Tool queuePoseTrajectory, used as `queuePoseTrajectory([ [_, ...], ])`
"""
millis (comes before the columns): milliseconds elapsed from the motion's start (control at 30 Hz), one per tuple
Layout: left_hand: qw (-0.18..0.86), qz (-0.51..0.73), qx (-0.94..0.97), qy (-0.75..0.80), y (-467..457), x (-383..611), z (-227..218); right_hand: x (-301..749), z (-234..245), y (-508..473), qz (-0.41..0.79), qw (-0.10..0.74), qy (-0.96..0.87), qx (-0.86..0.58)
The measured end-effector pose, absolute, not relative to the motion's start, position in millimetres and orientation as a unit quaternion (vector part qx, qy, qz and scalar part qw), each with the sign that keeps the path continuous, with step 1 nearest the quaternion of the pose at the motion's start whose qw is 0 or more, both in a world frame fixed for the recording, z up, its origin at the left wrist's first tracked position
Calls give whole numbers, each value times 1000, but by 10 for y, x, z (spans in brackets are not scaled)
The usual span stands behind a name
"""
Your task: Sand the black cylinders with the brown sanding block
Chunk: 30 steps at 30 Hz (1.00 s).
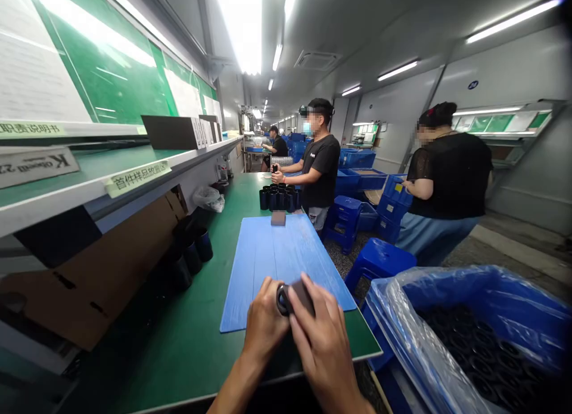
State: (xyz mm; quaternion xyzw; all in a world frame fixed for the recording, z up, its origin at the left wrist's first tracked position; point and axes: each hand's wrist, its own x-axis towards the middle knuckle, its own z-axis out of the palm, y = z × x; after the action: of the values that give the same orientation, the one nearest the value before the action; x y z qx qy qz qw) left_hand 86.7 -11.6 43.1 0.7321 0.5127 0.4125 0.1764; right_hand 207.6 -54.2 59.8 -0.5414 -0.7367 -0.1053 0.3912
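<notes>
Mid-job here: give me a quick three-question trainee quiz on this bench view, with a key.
1. What do the left hand and right hand hold?
2. True or false: the blue crate lined with clear plastic stands right of the green bench.
3. What stands grouped on the bench before the co-worker: A black cylinders, B cardboard boxes, C white bottles?

Key: 1 a black cylindrical part with a dark flat piece against it; 2 true; 3 A.

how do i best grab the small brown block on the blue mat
Grip the small brown block by two opposite side edges, coming straight down from above with thumb and fingers. It lies flat on the far end of the blue mat, and its low, squarish shape leaves those edges as the natural pinch points. Reach from the near side, since the dark cylinders stand just beyond it.
</notes>
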Motion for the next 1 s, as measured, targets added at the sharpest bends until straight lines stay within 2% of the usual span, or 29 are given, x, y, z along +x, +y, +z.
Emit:
queuePoseTrajectory([
  [300, 162, 420, 741, 498, -127, 871, 424, 2052, 563, -592, -137, 410, -716, -549],
  [467, 182, 422, 743, 487, -90, 851, 424, 2013, 553, -580, -99, 419, -718, -547],
  [533, 186, 425, 745, 480, -85, 846, 427, 1985, 626, -441, -70, 461, -705, -534],
  [600, 181, 427, 743, 482, -89, 845, 430, 2006, 774, -201, 44, 504, -680, -530],
  [767, 172, 421, 732, 508, -112, 826, 442, 2445, 1054, 217, 103, 558, -649, -507],
  [900, 181, 415, 726, 518, -114, 808, 445, 2754, 812, -86, 144, 586, -588, -539],
  [1000, 177, 424, 723, 517, -108, 806, 441, 2637, 594, -457, 83, 532, -623, -567],
])
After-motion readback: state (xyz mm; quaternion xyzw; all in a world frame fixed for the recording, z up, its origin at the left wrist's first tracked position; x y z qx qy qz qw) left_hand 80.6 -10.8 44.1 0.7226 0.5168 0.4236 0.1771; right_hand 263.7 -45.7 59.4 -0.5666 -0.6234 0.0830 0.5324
